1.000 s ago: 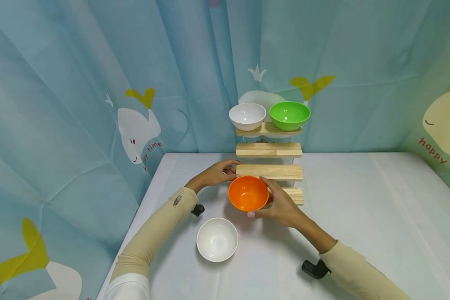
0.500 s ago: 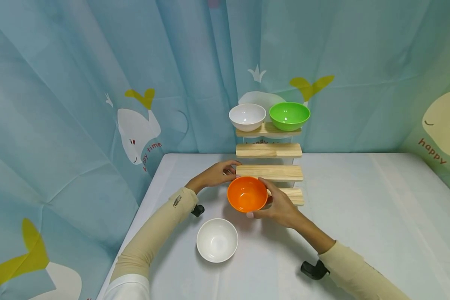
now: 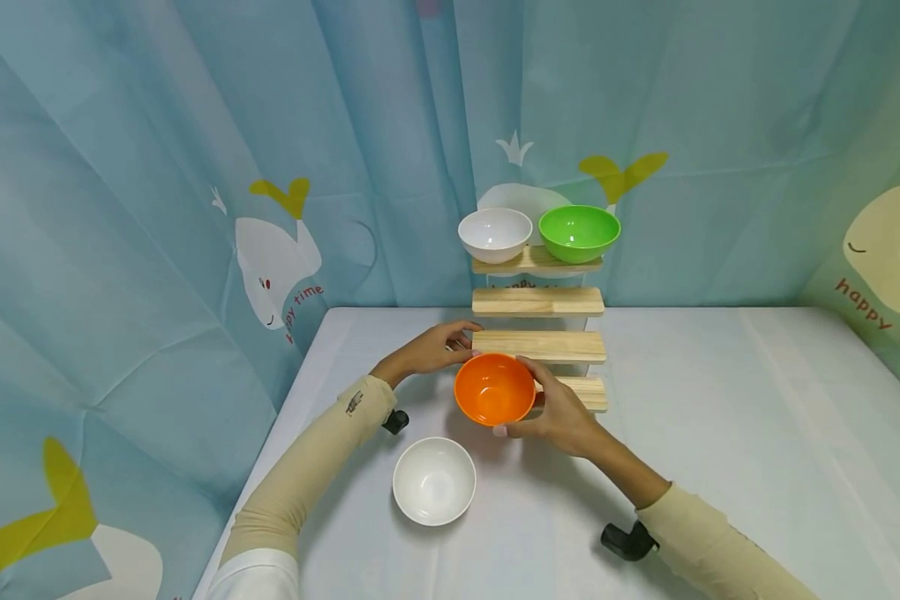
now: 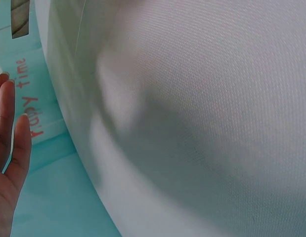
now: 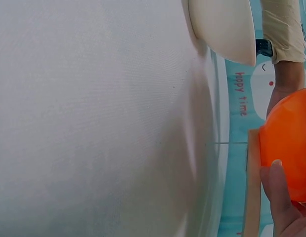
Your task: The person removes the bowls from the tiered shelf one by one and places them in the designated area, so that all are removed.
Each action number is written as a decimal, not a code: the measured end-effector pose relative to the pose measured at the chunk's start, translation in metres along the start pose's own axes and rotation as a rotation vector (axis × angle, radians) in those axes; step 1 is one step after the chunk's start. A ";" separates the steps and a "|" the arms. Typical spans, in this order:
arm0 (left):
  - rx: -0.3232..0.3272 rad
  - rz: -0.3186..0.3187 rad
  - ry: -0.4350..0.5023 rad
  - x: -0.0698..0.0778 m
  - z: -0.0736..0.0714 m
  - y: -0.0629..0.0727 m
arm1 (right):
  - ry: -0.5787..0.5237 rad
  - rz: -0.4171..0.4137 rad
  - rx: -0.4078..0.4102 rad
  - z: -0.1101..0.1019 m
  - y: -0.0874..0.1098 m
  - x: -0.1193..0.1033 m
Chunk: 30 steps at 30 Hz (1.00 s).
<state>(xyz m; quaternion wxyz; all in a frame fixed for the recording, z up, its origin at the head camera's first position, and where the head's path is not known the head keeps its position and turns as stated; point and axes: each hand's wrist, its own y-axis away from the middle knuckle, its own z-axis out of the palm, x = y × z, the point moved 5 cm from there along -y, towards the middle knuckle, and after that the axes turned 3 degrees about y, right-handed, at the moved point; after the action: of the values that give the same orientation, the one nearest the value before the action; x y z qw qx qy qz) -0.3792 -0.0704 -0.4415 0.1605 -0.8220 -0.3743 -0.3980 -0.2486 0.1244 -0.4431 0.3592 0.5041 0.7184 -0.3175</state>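
Observation:
My right hand [image 3: 562,417] holds an orange bowl [image 3: 494,389] upright, thumb on its near side and fingers at its right rim. It sits over the left part of the lowest board of a stepped wooden rack [image 3: 537,302]. In the right wrist view the bowl's [image 5: 290,143] underside meets the face of a wooden board [image 5: 253,182]. My left hand [image 3: 433,347] is at the rack's left end, fingertips by the second-lowest board and close to the bowl's rim. Its fingers [image 4: 5,111] look fairly straight in the left wrist view.
A white bowl [image 3: 435,482] stands on the white-covered table [image 3: 720,433], nearer than the rack. On the top board sit another white bowl [image 3: 495,234] and a green bowl [image 3: 579,234] side by side. A blue printed curtain [image 3: 390,125] hangs behind.
The orange bowl has shifted very slightly left with my right hand. My left hand stays at the rack's left end, and the other bowls are unmoved.

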 end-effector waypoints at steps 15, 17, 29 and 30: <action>0.006 -0.011 0.007 -0.001 0.000 0.000 | 0.000 -0.034 -0.003 -0.001 0.002 -0.001; 0.004 -0.013 0.007 -0.001 0.001 0.000 | -0.002 -0.038 -0.005 -0.001 0.003 -0.001; -0.004 -0.005 -0.004 -0.001 0.000 0.000 | 0.009 -0.072 -0.012 -0.003 0.004 0.001; -0.003 -0.001 -0.001 -0.001 0.000 -0.001 | 0.006 -0.076 -0.008 -0.003 0.004 0.001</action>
<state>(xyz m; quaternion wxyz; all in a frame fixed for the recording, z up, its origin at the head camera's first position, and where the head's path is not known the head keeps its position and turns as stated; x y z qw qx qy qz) -0.3802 -0.0707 -0.4420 0.1588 -0.8224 -0.3740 -0.3981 -0.2459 0.1286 -0.4421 0.3468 0.4758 0.7395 -0.3264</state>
